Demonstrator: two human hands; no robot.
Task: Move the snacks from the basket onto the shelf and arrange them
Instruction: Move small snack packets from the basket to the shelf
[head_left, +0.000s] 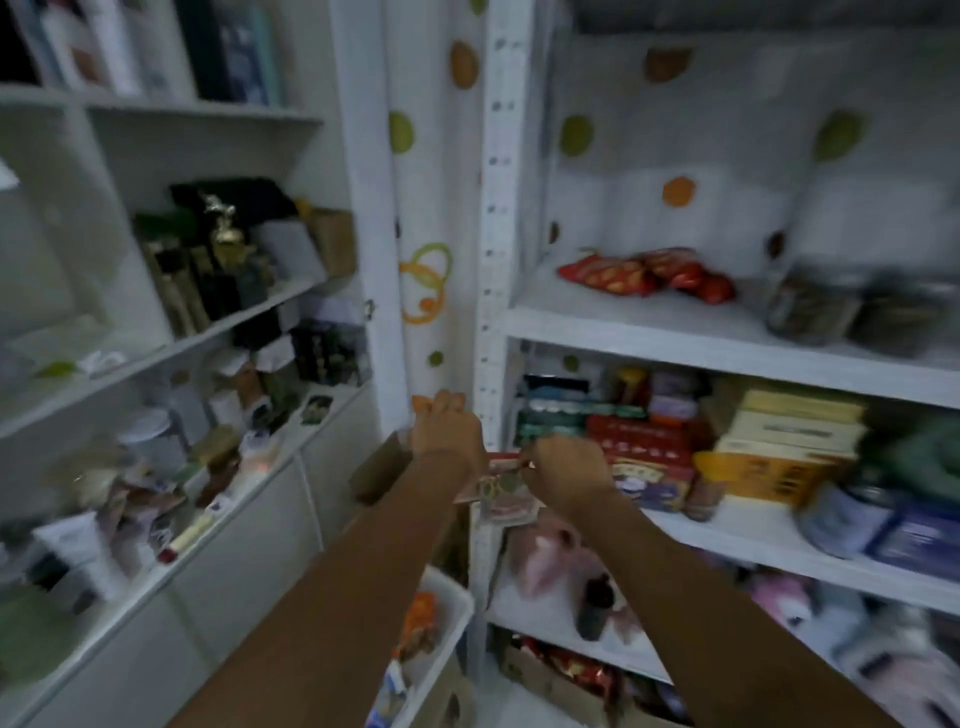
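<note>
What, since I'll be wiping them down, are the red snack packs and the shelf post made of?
Red snack packs: probably glossy plastic film, crinkled and shiny. Shelf post: likely white-painted metal, given its row of punched holes; blur leaves doubt.

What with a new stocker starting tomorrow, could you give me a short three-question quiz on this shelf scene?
1. True or false: the red snack packets lie one shelf level above the stacked pale yellow boxes.
2. What do the right hand's fingers pinch? A. a glass jar B. a small printed snack packet C. a green bottle
3. Fill in: the white plastic basket sits ____ the right hand.
Key: 1 true; 2 B; 3 below.
</note>
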